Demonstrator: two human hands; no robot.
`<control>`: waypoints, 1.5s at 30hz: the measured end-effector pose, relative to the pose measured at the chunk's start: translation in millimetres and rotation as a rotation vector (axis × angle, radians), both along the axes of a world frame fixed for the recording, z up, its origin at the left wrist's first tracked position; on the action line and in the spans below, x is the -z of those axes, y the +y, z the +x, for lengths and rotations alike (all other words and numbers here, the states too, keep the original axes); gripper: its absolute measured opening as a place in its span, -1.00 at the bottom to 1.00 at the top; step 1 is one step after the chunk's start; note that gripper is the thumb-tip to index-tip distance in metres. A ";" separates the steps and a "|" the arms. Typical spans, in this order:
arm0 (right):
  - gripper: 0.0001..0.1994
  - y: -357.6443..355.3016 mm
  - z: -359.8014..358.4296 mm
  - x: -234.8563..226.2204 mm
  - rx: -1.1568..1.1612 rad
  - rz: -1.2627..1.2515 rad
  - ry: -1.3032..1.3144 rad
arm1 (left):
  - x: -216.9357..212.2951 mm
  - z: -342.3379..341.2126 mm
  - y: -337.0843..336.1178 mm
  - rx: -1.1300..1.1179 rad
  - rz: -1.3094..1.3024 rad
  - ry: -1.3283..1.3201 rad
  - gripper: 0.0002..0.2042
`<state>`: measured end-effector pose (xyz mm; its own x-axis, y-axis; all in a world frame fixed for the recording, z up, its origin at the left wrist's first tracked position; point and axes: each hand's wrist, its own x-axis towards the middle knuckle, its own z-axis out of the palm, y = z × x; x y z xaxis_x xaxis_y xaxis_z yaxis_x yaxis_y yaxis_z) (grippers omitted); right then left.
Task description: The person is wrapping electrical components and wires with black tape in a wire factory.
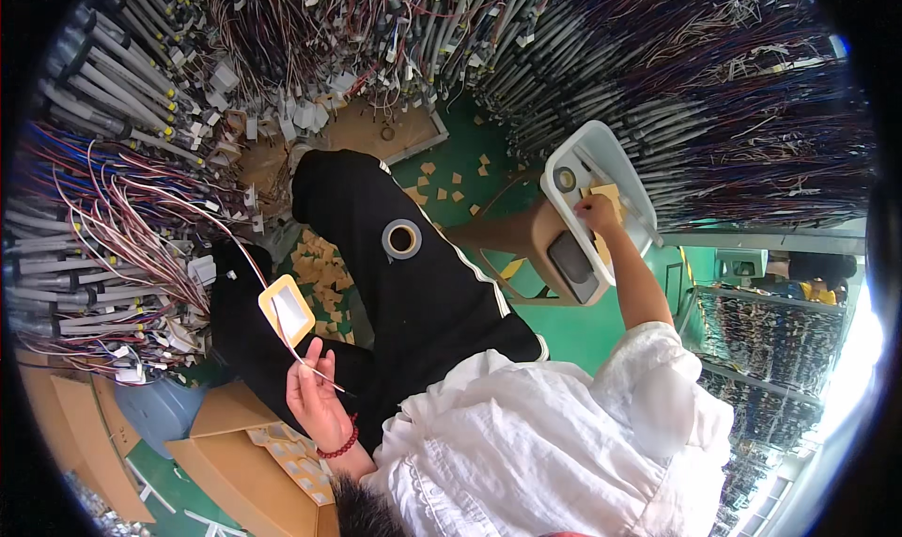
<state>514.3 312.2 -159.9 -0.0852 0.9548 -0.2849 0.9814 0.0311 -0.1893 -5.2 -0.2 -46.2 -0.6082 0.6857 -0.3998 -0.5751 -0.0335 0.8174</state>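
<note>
The step in hand looks like fetching a tan piece (613, 197) while the wire lead (254, 263) is minded at lower left of centre. There the left hand (318, 396) rises from the lower edge, palm turned up, its fingertips together on the lead, just below a tan-rimmed white rectangular part (289, 313); whether the lead threads through that part I cannot tell. The right arm stretches out toward right of centre, the right hand (598, 212) dipping into a pale bin (639, 182), fingers curled; whether they grip anything is unclear. The next move calls for a light pinch on a single piece.
</note>
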 end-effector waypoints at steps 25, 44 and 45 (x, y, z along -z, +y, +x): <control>-0.76 -192.5 -432.3 -153.0 -0.382 -0.664 1.332 | -29.3 -3.6 -7.8 -0.030 0.161 -0.119 -0.80; -0.85 -167.8 -438.6 -156.2 -0.041 -1.430 1.189 | -21.6 -26.1 -22.9 0.149 0.124 0.184 -0.86; -0.86 -170.4 -438.1 -156.1 -0.040 -1.379 1.199 | -21.2 -26.6 -23.6 0.151 0.119 0.184 -0.90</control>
